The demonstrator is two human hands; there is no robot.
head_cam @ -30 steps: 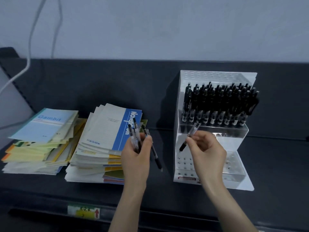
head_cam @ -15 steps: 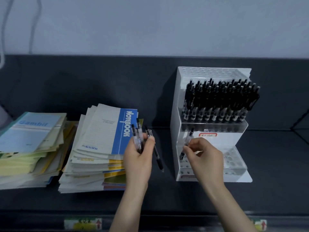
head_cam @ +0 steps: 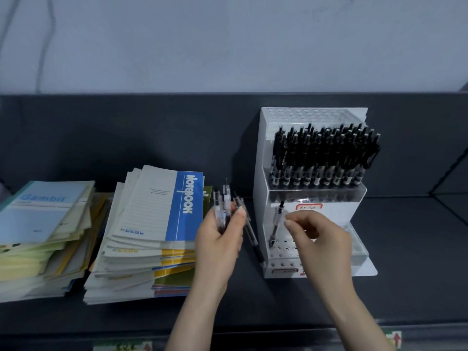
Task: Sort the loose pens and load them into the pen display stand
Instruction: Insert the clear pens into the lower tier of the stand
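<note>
Left hand (head_cam: pixel 219 239) is raised in front of the shelf (head_cam: pixel 410 279), forearm coming up from the bottom edge, palm turned inward. Its fingers and thumb are curled around a bundle of loose pens (head_cam: pixel 222 211), clear barrels, tops up; one pen slants down lower than the rest, tip toward the stand's base. Right hand (head_cam: pixel 321 239) reaches across the lower tier of the pen display stand (head_cam: pixel 260 173), wrist bent, fingers loosely curled. Its fingertips (head_cam: pixel 288 222) are just beside a single pen (head_cam: pixel 277 219) standing nearly upright, tip in a hole at the left of the lower tier. Cannot tell whether they pinch it or are clear of it. Upper tier is packed with black pens (head_cam: pixel 321 158). Notebook stack (head_cam: pixel 157 211) lies left of the left hand, a second stack (head_cam: pixel 43 211) further left.
</note>
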